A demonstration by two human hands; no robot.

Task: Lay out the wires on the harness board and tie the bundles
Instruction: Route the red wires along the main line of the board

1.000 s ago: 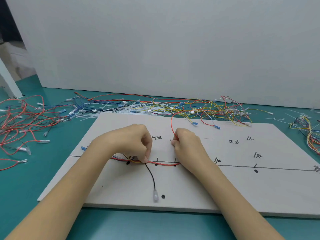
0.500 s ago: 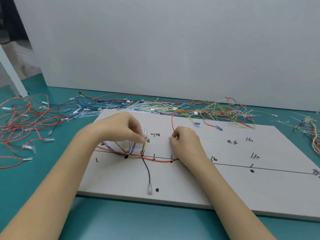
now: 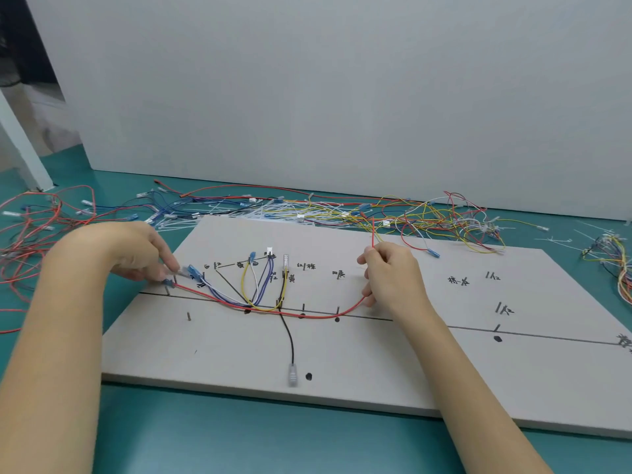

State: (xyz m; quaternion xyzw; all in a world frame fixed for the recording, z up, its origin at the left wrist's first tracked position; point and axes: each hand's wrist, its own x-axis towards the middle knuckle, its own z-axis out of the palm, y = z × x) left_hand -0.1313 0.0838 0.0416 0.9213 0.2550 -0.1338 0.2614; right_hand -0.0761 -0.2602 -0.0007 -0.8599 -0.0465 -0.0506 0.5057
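Harness board (image 3: 376,364) on teal table (image 3: 239,439), left hand (image 3: 136,249) and right hand (image 3: 393,273) pinching red wire (image 3: 307,315)

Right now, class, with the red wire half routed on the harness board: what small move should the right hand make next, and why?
Probably the right hand should lower the red wire onto the drawn line and run it rightward. The left hand pins its end near the left pegs, it lies along the line to the middle, then lifts off the board into the fingers.
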